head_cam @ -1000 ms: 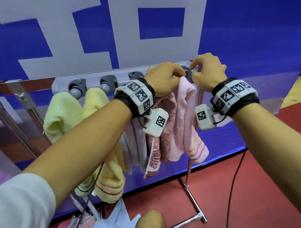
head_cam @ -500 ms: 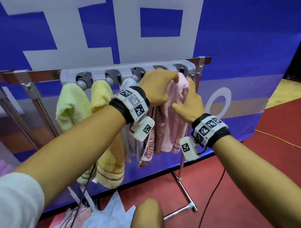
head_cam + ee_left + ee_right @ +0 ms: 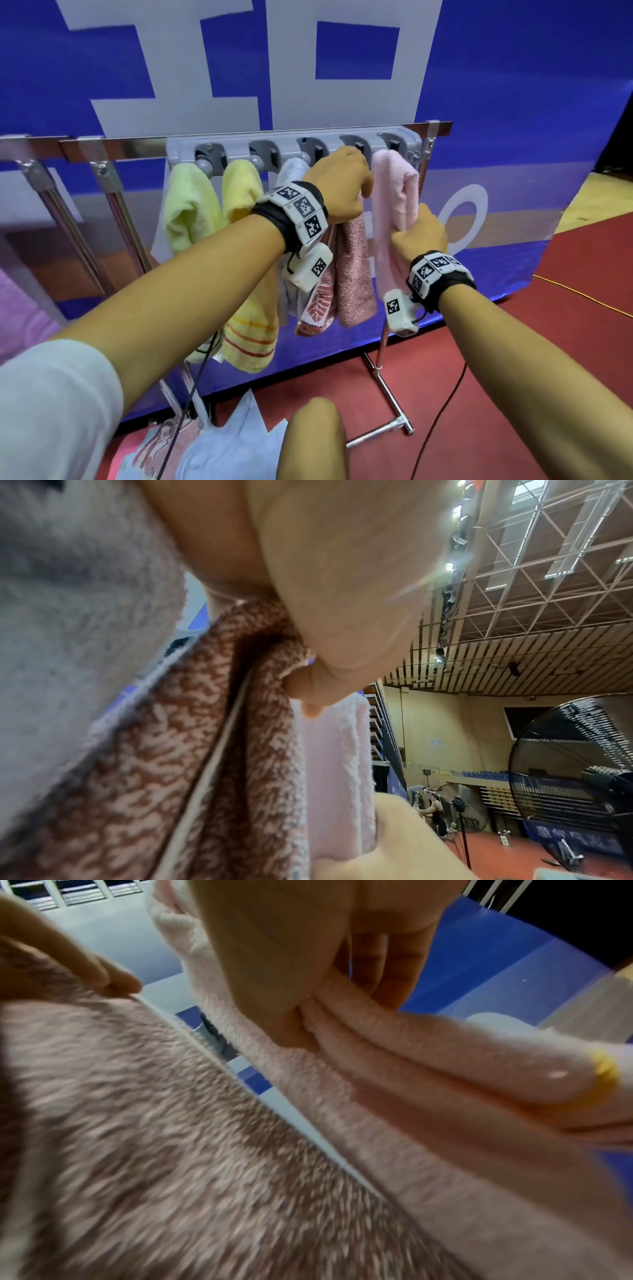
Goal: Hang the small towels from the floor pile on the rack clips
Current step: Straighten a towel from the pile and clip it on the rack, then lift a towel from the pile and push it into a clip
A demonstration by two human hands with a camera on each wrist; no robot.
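While both hands work at the right end of the rack:
left hand (image 3: 337,186): fist curled round the top of the brown-speckled towel (image 3: 352,270), just under the fourth clip from the left; thumb pressed into the bunched fabric (left wrist view).
right hand (image 3: 419,231): lower, gripping the pink towel (image 3: 394,192) partway down; thumb and fingers (image 3: 383,969) pinching a folded ridge of it (right wrist view, blurred).
pink towel: top tucked at the rightmost clip of the clip bar (image 3: 407,135), body hanging straight down, just beside the brown-speckled towel; yellow stripe near its hem in the right wrist view.
brown-speckled towel: hangs below the left fist, patterned border at the bottom edge, touching the pale grey towel (image 3: 293,168) on its left.
pale grey towel: third clip, mostly hidden behind the left wrist.
yellow striped towel (image 3: 246,301): second clip, hangs longest, orange stripes near the hem.
light green towel (image 3: 186,205): first clip, leftmost.
clip bar: grey plastic, five clips in a row, mounted on the chrome rack rail (image 3: 113,149).
floor pile (image 3: 219,448): pale blue and pink cloths on the red floor at the rack's foot, below the left arm (count cannot be told).
knee (image 3: 315,442): bottom centre, beside the pile.
backdrop (image 3: 513,85): blue banner with white shapes behind the rack.
cable (image 3: 442,411): black, trailing across the floor on the right.
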